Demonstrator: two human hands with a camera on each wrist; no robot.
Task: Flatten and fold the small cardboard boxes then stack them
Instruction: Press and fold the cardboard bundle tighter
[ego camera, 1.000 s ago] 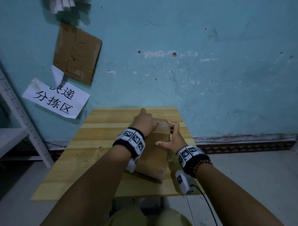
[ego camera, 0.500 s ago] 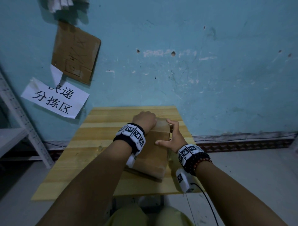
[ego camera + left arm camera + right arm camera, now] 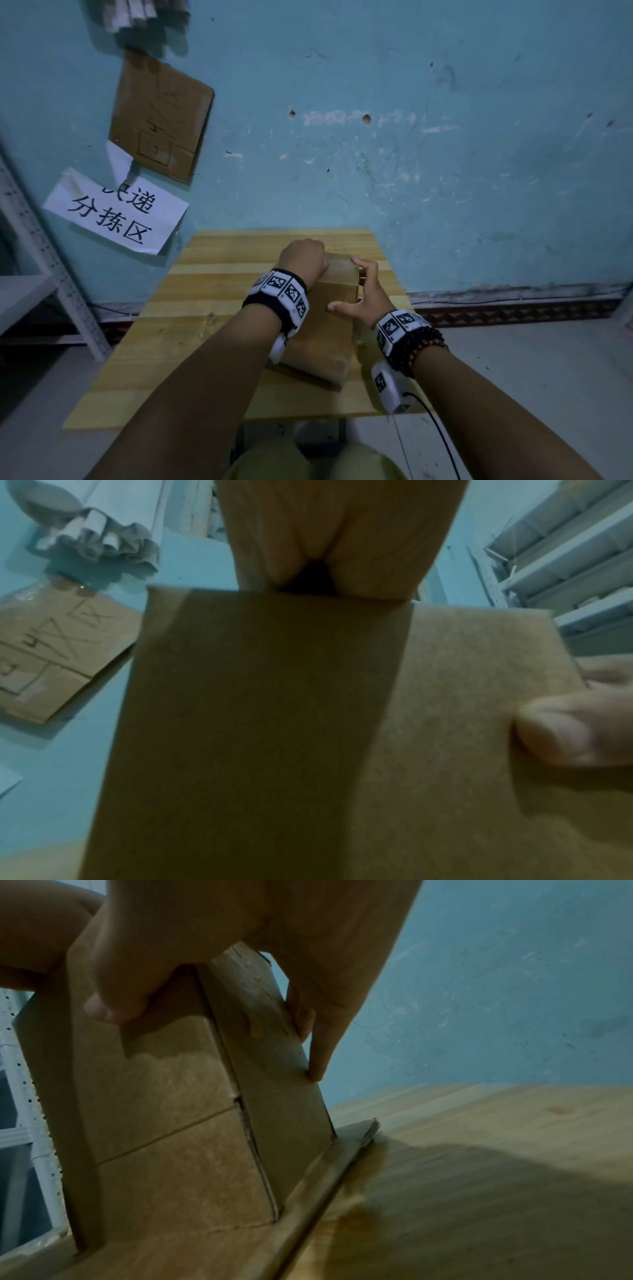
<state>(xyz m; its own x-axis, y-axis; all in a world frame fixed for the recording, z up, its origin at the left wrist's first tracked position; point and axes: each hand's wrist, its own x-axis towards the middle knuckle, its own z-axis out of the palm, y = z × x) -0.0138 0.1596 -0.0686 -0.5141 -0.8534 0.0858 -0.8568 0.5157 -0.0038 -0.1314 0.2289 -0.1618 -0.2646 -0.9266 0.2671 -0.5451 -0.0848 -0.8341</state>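
A brown cardboard box [image 3: 329,329] lies lengthwise on the wooden table [image 3: 205,308], on top of a flattened cardboard piece [image 3: 325,1172]. My left hand [image 3: 303,255] sits on the box's far end with its fingers curled down over the far edge; the fingertips are hidden. In the left wrist view the palm [image 3: 329,534] presses the top face of the box [image 3: 274,723]. My right hand [image 3: 368,294] grips the upper right edge. Its thumb [image 3: 106,1007] lies on top of the box [image 3: 154,1110] and its fingers [image 3: 318,1053] press the side flap.
A cardboard sheet [image 3: 161,116] and a paper sign [image 3: 116,212] hang on the blue wall behind the table. A white metal shelf [image 3: 44,267] stands at the left. The table's right edge runs close beside my right wrist, whose cable [image 3: 442,442] trails down.
My left hand has gone from fingers stretched over the box's far end to fingers curled down over it. The right hand and the box have hardly moved.
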